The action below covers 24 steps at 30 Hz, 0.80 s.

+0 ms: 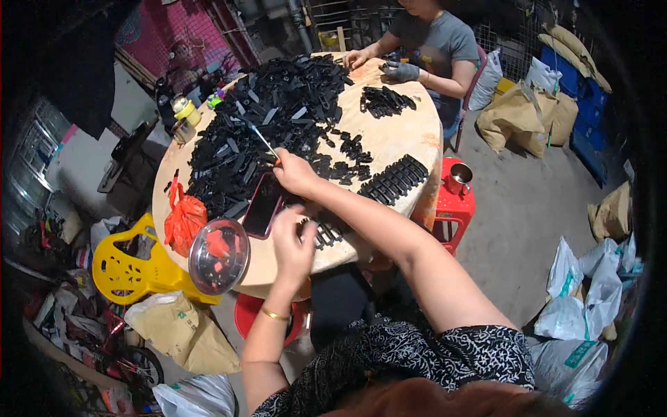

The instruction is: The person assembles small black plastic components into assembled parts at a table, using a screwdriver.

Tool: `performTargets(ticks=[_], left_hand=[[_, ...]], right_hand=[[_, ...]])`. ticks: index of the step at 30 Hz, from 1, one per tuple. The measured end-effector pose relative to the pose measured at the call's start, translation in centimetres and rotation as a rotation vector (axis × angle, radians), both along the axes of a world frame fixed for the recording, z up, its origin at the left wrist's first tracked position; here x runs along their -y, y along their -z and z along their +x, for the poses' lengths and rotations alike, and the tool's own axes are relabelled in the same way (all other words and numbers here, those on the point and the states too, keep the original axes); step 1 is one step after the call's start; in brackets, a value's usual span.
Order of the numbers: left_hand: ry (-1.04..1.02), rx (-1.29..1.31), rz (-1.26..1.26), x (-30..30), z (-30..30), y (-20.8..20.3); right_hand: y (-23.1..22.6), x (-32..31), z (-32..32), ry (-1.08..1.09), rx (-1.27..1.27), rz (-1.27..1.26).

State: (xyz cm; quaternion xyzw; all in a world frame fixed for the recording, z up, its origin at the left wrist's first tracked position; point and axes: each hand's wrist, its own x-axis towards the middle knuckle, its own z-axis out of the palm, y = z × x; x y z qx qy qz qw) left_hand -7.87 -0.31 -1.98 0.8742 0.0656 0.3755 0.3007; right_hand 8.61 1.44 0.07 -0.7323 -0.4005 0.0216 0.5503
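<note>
My right hand [295, 174] reaches over the near side of the pile of black plastic parts [267, 111]. It is closed round a slim tool [264, 142] with an orange handle and a thin, pale shaft pointing up and left. Closer to me, my left hand [290, 247], with a gold bangle at its wrist, is held over the table's near edge beside a dark phone [264, 206]. Its fingers are bent and smeared, so whether they hold anything is unclear. Beside it a short row of black parts [325, 234] is partly covered. A longer row of black clip-like parts [394, 182] lies to the right.
The round table [417, 139] bears a red plastic bag [184, 219] and a clear bowl [219, 257] at its left edge. Across it a person [434, 52] wears a dark glove. A metal cup [458, 177] stands on a red stool [455, 205]; a yellow chair [121, 267] is at left.
</note>
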Motion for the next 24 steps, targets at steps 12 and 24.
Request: performTargets(ticks=[12,24], left_hand=[[0.2,-0.478,0.579,4.4,2.8,-1.4],[0.236,-0.408,0.664,8.3,11.4,1.4]], right_hand=[[0.1,21.8,4.8,0.234,0.587,-0.468],[4.0,26.0,7.9,0.088,0.561,-0.468]])
